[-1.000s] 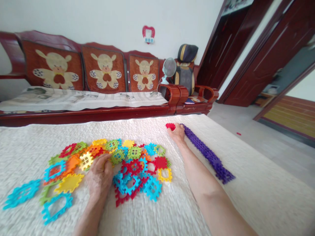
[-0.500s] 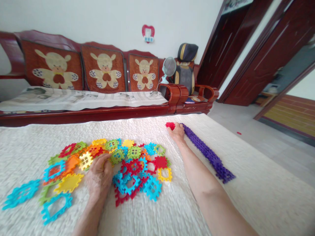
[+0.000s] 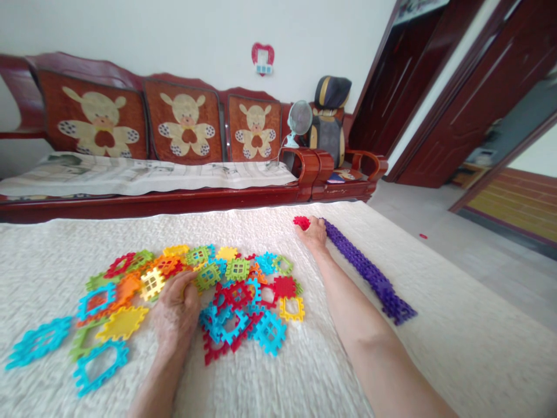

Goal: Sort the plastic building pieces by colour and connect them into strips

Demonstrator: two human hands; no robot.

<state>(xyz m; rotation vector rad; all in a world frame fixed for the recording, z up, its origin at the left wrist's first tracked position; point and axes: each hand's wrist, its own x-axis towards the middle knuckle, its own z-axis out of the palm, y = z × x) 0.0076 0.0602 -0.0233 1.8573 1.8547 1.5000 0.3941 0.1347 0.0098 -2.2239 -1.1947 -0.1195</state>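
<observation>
At the far side of the table my right hand point(image 3: 315, 234) is closed on a red notched plastic building piece point(image 3: 301, 222), which pokes out left of the fingers. Just right of that hand begins a long row of purple notched pieces point(image 3: 361, 261), slanting toward the near right. My left hand point(image 3: 178, 302) rests, fingers curled, in the middle of a loose pile of notched pieces; what it may grip is hidden. Around it lie a pale yellow window piece point(image 3: 152, 284), a green window piece point(image 3: 208, 276), a yellow solid piece point(image 3: 122, 323) and several blue frames and red pieces.
A cream quilted cloth point(image 3: 331, 360) covers the table. Behind it stand a wooden sofa point(image 3: 243, 196) with bear cushions, a small fan point(image 3: 300, 118) and a chair with a massage pad point(image 3: 327, 139). A small red item point(image 3: 423, 236) lies on the floor at right.
</observation>
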